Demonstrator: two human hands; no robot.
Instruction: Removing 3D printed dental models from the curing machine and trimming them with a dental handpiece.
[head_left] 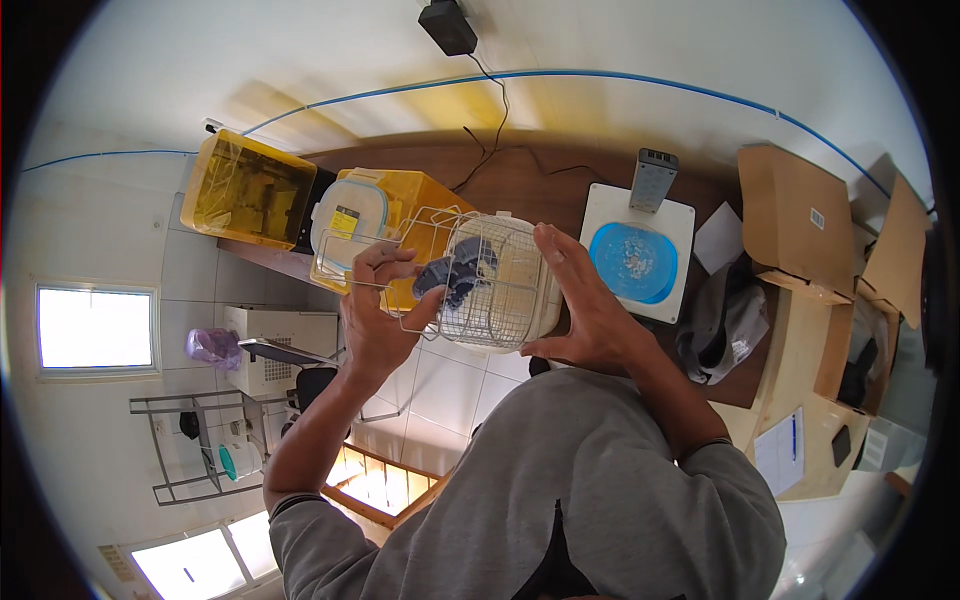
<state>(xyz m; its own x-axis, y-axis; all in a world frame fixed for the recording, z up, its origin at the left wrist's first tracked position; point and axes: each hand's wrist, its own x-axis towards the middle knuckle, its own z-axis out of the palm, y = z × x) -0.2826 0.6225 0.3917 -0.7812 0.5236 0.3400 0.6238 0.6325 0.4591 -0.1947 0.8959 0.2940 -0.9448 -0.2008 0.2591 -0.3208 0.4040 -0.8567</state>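
My left hand (383, 318) grips a wire mesh basket (500, 318) by its wire frame at the handle end, the thumb close to the dark grey pieces. Those toothed dark grey pieces (462, 270) lie in the basket; their exact kind I cannot tell. A white rounded tub (546, 318) sits tilted at the right end of the basket, and whether the basket is inside it or in front of it is hard to tell. My right hand (588, 308) clasps the tub's right side, thumb below and fingers above.
Left on the brown table (560, 190) stand an orange see-through cover (250, 190), a white lidded container (330, 212) and a yellow box (425, 190). A white device with a blue basin (655, 280) stands right, beside a grey cloth bag (738, 325) and a cardboard box (795, 215).
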